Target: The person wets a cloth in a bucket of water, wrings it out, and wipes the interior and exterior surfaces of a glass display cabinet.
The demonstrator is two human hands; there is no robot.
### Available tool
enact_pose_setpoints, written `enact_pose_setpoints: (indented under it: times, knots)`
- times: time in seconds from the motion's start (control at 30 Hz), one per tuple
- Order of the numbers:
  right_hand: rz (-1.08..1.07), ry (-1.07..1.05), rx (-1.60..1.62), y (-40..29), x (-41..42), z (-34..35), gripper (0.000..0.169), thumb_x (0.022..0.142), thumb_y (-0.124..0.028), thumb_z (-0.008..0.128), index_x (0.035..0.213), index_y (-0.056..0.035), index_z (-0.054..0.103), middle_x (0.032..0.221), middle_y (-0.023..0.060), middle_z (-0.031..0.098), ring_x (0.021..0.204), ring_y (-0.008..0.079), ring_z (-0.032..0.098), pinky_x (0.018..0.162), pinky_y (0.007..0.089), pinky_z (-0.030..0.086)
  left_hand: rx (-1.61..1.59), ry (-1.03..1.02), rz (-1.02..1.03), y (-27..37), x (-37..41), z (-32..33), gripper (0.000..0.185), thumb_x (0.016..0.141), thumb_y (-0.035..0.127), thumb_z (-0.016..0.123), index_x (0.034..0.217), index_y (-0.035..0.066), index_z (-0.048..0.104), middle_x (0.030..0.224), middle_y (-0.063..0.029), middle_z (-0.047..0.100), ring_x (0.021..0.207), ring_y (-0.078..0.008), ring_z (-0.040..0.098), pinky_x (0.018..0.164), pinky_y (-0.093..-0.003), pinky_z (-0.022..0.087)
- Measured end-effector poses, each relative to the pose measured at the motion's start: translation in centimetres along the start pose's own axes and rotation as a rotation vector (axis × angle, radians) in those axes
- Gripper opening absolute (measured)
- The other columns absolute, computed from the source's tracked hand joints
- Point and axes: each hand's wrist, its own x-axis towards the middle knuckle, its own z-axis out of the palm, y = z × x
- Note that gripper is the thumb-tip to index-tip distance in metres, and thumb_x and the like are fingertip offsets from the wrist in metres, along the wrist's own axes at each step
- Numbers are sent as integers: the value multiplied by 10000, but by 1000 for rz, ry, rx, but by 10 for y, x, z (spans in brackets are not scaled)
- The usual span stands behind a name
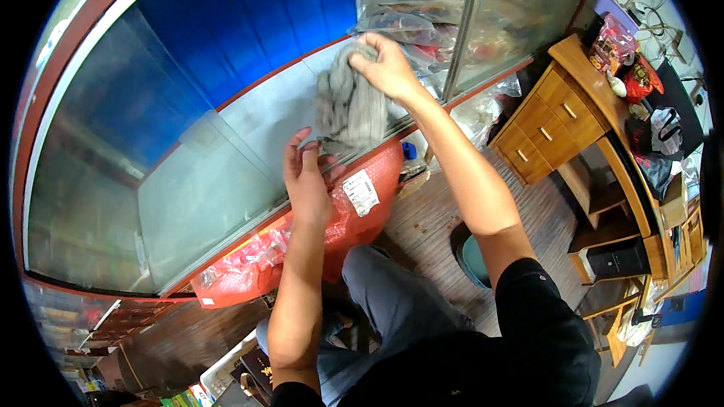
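Observation:
A grey cloth [359,107], crumpled and folded, hangs from my right hand [387,65], whose thumb and fingers pinch its top edge. It is in the opening of a glass-fronted cabinet, above the cabinet's pale floor [271,107]. My left hand [308,172] is just below and to the left of the cloth, by the sliding-door track, fingers apart and curled. Its fingertips are close to the cloth's lower corner; whether they touch it I cannot tell.
Glass panes [220,198] flank the opening. Clear plastic bags [418,22] are piled inside at the right. Red bubble wrap [367,209] with a label lies below the track. A wooden desk [565,107] stands at the right, and a bin [472,257] is on the floor.

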Motion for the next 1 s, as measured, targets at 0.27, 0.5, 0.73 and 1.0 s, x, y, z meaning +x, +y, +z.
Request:
enact_pose_setpoints:
  times: [0.27, 0.5, 0.73, 1.0]
  knots:
    - [120, -132, -879, 100, -8, 18, 794, 859, -586, 672, 1461, -100, 496, 1423, 253, 507, 1368, 408, 464, 1136, 604, 340, 995, -234, 691, -43, 15, -56, 238, 875, 37, 663, 1108, 75, 635, 1114, -118, 604, 1000, -280, 616, 844, -407, 515]
    - [127, -465, -1077, 143, -40, 66, 768, 985, -603, 448, 1555, -91, 398, 1625, 204, 319, 1527, 361, 251, 1255, 515, 177, 1449, -261, 806, -64, 38, -79, 313, 822, 203, 747, 1083, 102, 607, 1057, -159, 569, 1002, -398, 577, 878, -500, 488]
    - [276, -280, -1180, 208, 62, 53, 668, 1022, -511, 373, 1566, -123, 389, 1648, 144, 305, 1537, 327, 240, 1263, 498, 155, 1541, -172, 811, -70, 42, -73, 435, 836, 326, 756, 1178, 109, 597, 1160, -146, 584, 1070, -375, 587, 922, -532, 471]
    - [327, -349, -1146, 209, 121, 161, 660, 1001, -522, 370, 1565, -181, 396, 1663, 101, 288, 1547, 333, 201, 1222, 634, 58, 1649, -176, 657, -70, 38, -63, 514, 812, 395, 764, 1200, 117, 572, 1180, -148, 550, 1099, -370, 551, 959, -532, 416]
